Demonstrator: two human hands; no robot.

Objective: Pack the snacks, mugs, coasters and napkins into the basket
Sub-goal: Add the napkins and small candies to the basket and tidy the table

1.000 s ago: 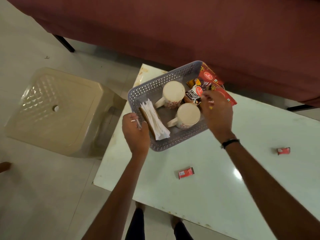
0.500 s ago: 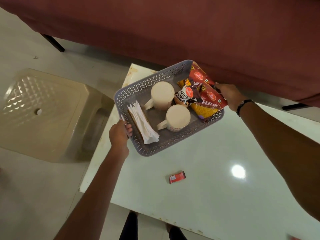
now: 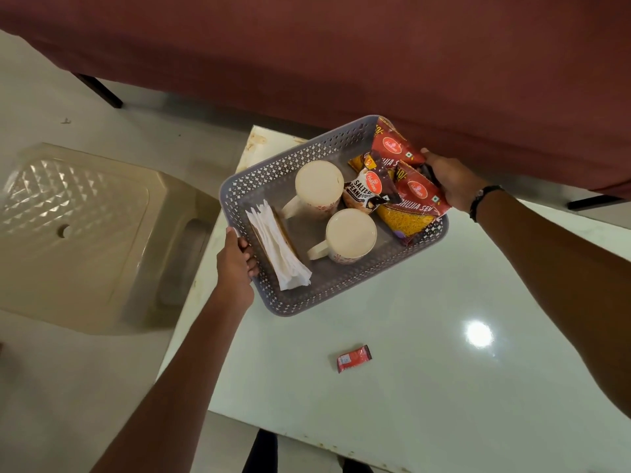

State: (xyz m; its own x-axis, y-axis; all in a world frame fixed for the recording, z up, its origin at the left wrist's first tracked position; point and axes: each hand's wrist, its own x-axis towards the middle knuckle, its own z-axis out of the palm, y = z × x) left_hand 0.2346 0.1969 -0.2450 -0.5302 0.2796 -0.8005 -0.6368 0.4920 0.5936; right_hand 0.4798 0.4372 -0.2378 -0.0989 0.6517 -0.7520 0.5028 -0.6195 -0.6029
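A grey perforated basket [image 3: 273, 179] sits near the far left corner of the white table [image 3: 426, 387]. Inside it are two cream mugs [image 3: 319, 180] [image 3: 351, 232], a stack of white napkins [image 3: 283, 254] leaning on brown coasters [image 3: 285, 230], and red and yellow snack packets [image 3: 413, 199] at the right end. My left hand [image 3: 235, 264] grips the basket's left rim. At the right end, my right hand [image 3: 450, 177] holds the basket behind the snack packets.
A small red sachet [image 3: 353, 358] lies on the table in front of the basket. A beige plastic stool [image 3: 85, 233] stands left of the table. A maroon cloth-covered surface [image 3: 341, 46] runs across the back. My legs show below the table's near edge.
My right hand left the snack packets and went to the basket's right end. My left hand shifted along the left rim. The view moved; a second red sachet at right is out of frame.
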